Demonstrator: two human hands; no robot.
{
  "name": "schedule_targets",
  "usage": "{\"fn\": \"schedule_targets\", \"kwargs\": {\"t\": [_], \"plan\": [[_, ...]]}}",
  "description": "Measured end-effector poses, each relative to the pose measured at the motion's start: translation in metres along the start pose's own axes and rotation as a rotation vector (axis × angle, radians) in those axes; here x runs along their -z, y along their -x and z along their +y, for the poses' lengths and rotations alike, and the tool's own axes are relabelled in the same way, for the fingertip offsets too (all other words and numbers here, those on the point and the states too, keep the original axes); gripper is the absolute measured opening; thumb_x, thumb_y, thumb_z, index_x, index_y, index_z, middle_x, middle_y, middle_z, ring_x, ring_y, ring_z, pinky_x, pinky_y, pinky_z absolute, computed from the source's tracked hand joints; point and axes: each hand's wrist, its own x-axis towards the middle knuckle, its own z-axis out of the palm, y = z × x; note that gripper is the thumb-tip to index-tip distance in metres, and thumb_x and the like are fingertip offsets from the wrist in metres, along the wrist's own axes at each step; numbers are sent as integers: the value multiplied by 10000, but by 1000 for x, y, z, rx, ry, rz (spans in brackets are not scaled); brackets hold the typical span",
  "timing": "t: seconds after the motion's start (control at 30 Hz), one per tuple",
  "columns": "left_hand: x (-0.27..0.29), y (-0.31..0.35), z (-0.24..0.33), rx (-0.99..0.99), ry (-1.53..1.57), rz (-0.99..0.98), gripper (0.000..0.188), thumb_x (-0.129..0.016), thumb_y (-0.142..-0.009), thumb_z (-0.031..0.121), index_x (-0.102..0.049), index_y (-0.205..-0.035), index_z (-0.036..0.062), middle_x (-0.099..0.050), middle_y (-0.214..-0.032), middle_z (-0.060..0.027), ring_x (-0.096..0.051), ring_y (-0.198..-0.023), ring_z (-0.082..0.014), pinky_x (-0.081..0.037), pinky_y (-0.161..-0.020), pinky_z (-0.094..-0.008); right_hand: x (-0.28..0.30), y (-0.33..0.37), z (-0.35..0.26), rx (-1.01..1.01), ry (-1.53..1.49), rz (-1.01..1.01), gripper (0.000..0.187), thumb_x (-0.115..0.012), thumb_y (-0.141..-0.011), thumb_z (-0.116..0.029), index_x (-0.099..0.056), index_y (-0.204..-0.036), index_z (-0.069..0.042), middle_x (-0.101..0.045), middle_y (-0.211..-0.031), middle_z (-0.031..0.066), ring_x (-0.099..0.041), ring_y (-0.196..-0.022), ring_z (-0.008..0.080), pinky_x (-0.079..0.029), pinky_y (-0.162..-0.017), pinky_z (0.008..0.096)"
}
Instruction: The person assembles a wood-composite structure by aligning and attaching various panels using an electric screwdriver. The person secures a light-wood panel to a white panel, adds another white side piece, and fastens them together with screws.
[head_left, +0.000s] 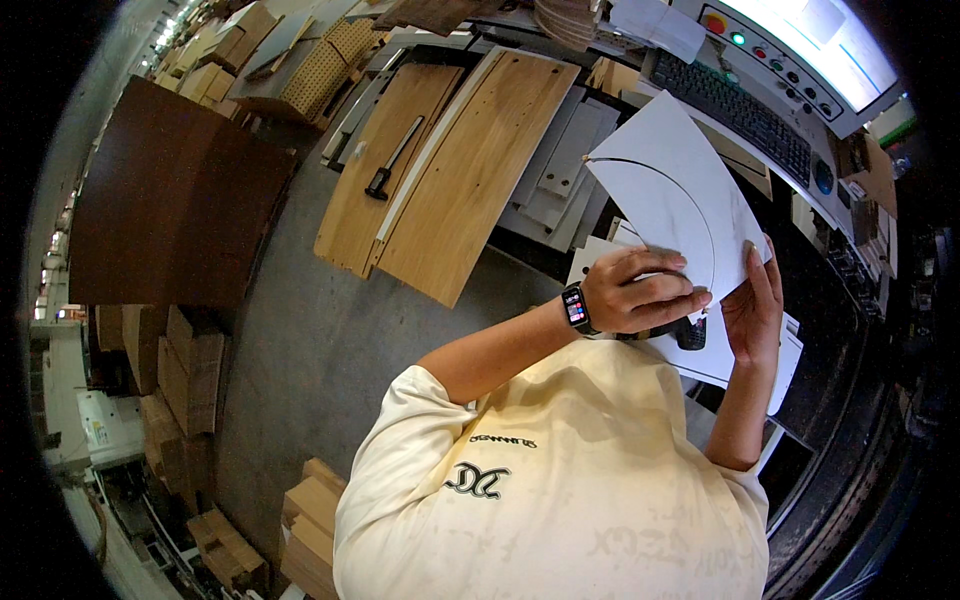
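Observation:
A white panel (675,150) with faint grey veining is held up in front of my chest, tilted. A thin dark curved line runs across it from its left corner down to its lower end. My left hand (645,290), with a smartwatch on the wrist, has its fingers curled and pressed at the panel's lower end, near where the curve finishes. My right hand (755,305) grips the panel's lower right edge, thumb on the face and the other fingers partly hidden. A small black object (691,334) shows just below my left hand; its kind is unclear.
Wood-grain boards (480,170) lie to the left, with a black-handled tool (395,160) on one. At the upper right stand a keyboard (735,110), a mouse (823,177) and a button panel (770,60). A dark brown board (170,200) and stacked wood pieces occupy the far left.

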Motion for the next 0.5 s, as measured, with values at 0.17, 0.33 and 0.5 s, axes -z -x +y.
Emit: {"fn": "schedule_targets", "kwargs": {"t": [0.17, 0.33, 0.5], "plan": [[0, 7, 2, 8, -7, -3, 300, -807, -793, 210, -783, -1080, 293, -599, -1035, 102, -601, -1055, -143, -562, -718, -259, -2, 3, 1, 7, -9, 33, 466, -607, -1010, -189, -434, -1427, -73, -608, -1277, 115, -619, -1169, 208, -532, -967, 390], [2, 5, 5, 6, -5, -9, 299, -817, -792, 220, -783, -1080, 294, -601, -1037, 110, -597, -1064, -133, -550, -726, -250, 3, 2, 3, 8, -34, -7, 489, -612, -1007, -188, -424, -1441, -67, -608, -1287, 119, -621, -1175, 216, -527, -980, 397], [3, 5, 9, 19, -24, -4, 287, -825, -792, 221, -782, -1068, 290, -604, -1038, 114, -584, -1074, -126, -544, -741, -248, 6, 3, 5, -7, -30, 13, 513, -612, -1007, -199, -409, -1458, -64, -605, -1309, 127, -617, -1202, 225, -526, -986, 399]]}}
